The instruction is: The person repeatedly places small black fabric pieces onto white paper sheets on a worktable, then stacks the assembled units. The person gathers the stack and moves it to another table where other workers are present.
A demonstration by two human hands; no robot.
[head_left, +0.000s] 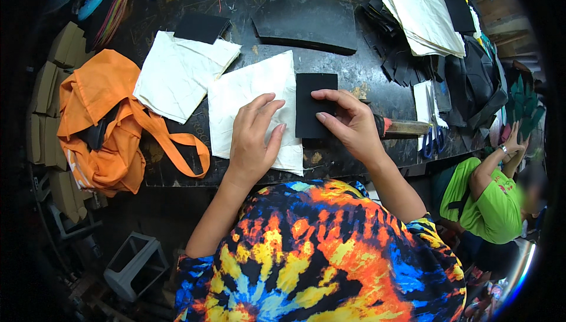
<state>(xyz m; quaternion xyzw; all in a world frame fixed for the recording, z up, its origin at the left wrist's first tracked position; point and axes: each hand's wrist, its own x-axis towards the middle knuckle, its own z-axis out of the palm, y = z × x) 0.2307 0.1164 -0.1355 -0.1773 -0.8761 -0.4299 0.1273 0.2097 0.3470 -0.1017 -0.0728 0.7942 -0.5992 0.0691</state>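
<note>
far to my left an orange cloth bag (100, 121) slumps over the edge of the dark counter (359, 74), its strap looping down toward me. just right of it lies a stack of cream cloth squares (177, 74), with a small black piece (201, 27) touching its upper corner. next comes the cream cloth sheet (247, 92) in front of me, and my left hand (254, 139) lies flat on its lower part, fingers (265, 110) stretched out and a little apart, gripping nothing, just pressing the cloth down. just beside it, overlapping the sheet's right edge, is the black rectangular piece (312, 101); my right hand (351, 123) pinches its right edge, thumb underneath near the lower corner and fingertips curled over the top. behind these a larger black curved sheet (306, 24) lies flat on the counter. a wooden-handled tool (407, 127) pokes out from behind my right wrist, and blue-handled scissors (433, 139) lie just past it. further right, a pile of cream cloth (421, 12) sits on black scraps, and at the far right a person in a green shirt (489, 201) sits low beside the counter.
</note>
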